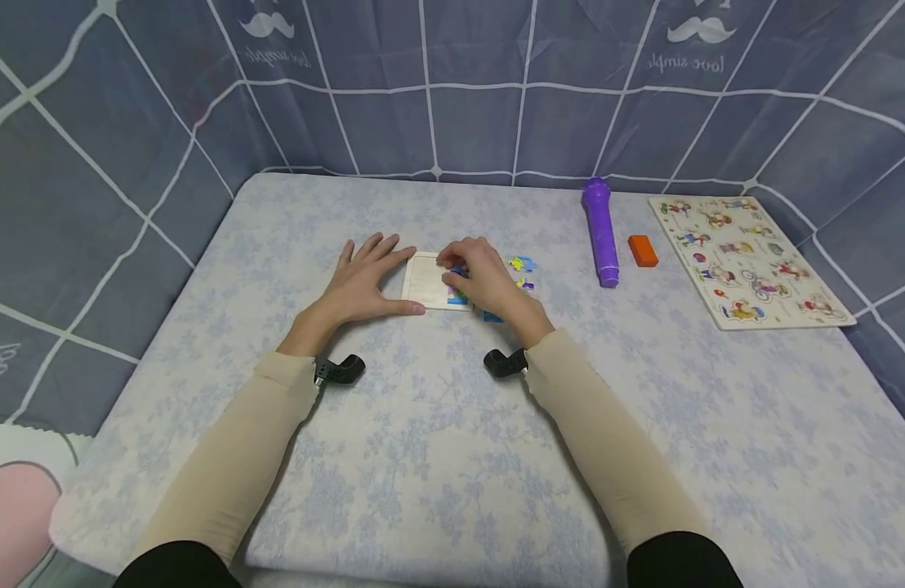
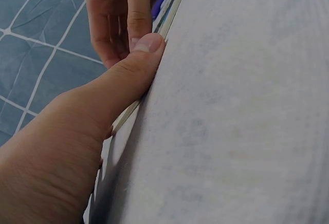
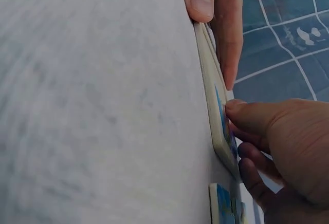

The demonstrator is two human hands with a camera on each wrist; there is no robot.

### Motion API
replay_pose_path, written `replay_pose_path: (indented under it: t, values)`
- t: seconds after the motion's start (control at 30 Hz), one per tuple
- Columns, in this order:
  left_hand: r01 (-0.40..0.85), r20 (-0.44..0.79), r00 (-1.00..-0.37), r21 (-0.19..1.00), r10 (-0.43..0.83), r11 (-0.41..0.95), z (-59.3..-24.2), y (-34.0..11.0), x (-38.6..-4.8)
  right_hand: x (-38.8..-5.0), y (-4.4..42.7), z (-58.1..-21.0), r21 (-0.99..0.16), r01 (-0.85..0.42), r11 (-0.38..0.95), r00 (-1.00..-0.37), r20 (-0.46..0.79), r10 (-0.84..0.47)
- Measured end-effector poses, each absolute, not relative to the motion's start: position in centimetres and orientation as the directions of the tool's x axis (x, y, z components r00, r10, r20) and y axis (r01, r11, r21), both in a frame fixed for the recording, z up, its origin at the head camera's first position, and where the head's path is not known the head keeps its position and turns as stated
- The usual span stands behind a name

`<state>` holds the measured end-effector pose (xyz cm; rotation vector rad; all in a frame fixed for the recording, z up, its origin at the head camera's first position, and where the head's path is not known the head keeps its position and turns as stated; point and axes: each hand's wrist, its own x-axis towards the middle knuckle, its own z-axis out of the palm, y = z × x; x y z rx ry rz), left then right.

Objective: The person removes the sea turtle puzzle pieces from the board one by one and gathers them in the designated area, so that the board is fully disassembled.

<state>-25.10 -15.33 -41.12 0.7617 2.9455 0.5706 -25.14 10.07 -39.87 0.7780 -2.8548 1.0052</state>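
At the centre of the frame lies a shallow, pale wooden tray (image 1: pixel 424 286); the left hand (image 1: pixel 366 283), fingers spread, touches its edges. The right hand (image 1: pixel 489 282) bends over flat, colourful puzzle pieces (image 1: pixel 457 300) at the tray's right side — whether it pinches one, I cannot tell. Fitting seems in hand; the next move calls for exact aligning.
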Motion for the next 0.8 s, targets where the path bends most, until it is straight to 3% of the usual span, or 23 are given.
replay_pose_path:
  t: [0.2,0.8]
  values:
    - [0.460,0.052,-0.878,0.363,0.475,0.811,-41.28,-15.33,-25.01,-25.44,9.96,-40.27,-0.540,-0.489,0.685,-0.864,0.192,-0.465]
    - [0.457,0.051,-0.880,0.365,0.473,0.811,-41.26,-15.32,-24.90,-25.61,9.90,-40.31,-0.572,-0.445,0.689,-0.885,0.163,-0.436]
